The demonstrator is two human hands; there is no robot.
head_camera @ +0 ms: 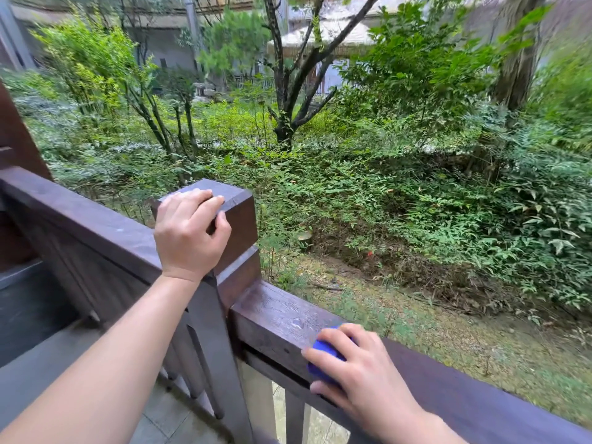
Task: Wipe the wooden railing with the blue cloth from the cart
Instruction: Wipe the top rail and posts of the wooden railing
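On the top face of the dark brown wooden railing (278, 318), low and right of centre, the fingers (349, 336) of the right hand (362, 376) curl down over a bunched bright blue cloth (323, 357) and press it against the wood. The fingers lie close together across the top of the cloth, while the thumb (323, 355) runs along its near side, so the cloth is gripped between thumb and fingers and only a small blue patch shows beneath the hand. The right wrist and bare forearm lead off toward the bottom edge of the view.

A little to the left of the cloth, a few water drops (298, 322) sit on the grain of the rail.

Up and to the left, the left hand (189, 232) grips the square dark brown wooden corner post (238, 216). Its fingers (205, 200) lie flat and side by side on the post's top, and the thumb (222, 224) hooks over the near edge onto the front face. The bare left forearm stretches diagonally from the lower left corner.

From the post another stretch of railing runs away to the left, with slim upright balusters (198, 357) below it and grey floor tiles (160, 415) at the foot. Beyond the rail lies a garden of green shrubs (416, 203), a dark forked tree trunk (283, 100) and a mossy strip of ground (448, 331).
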